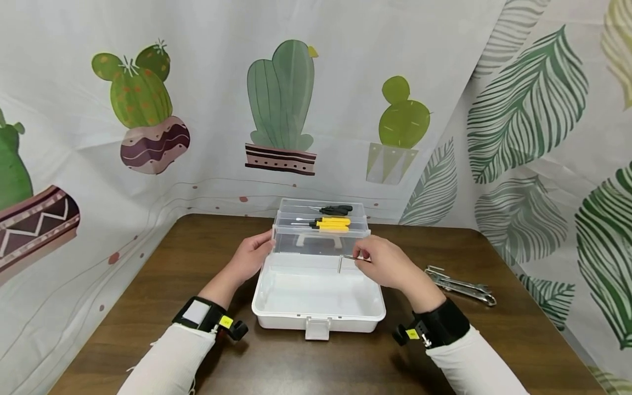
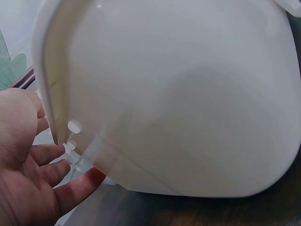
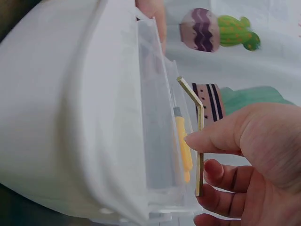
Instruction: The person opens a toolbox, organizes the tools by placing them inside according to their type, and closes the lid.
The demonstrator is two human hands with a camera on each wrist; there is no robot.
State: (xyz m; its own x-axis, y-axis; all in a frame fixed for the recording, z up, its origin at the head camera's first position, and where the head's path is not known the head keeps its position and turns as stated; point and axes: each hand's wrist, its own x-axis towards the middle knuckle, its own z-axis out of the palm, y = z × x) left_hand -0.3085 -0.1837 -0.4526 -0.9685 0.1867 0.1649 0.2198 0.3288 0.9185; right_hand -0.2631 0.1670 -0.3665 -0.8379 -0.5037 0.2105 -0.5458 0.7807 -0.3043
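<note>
A white plastic toolbox [image 1: 318, 321] stands open on the brown table [image 1: 148, 307], its clear lid [image 1: 321, 241] upright. My left hand [image 1: 261, 247] holds the lid's left edge, thumb in front and fingers [image 2: 51, 172] behind the clear plastic. My right hand [image 1: 362, 259] pinches a small L-shaped hex key [image 1: 340, 262] over the box's right rear corner. In the right wrist view the hex key [image 3: 200, 136] stands upright between thumb and fingers, just beside the lid. A yellow screwdriver [image 1: 332, 222] and a black screwdriver [image 1: 336, 209] lie in the clear tray behind the lid.
Several metal wrenches [image 1: 459, 285] lie on the table to the right of the box. Printed cactus and leaf curtains close in the table at the back and on both sides. The box's latch [image 1: 316, 329] faces me.
</note>
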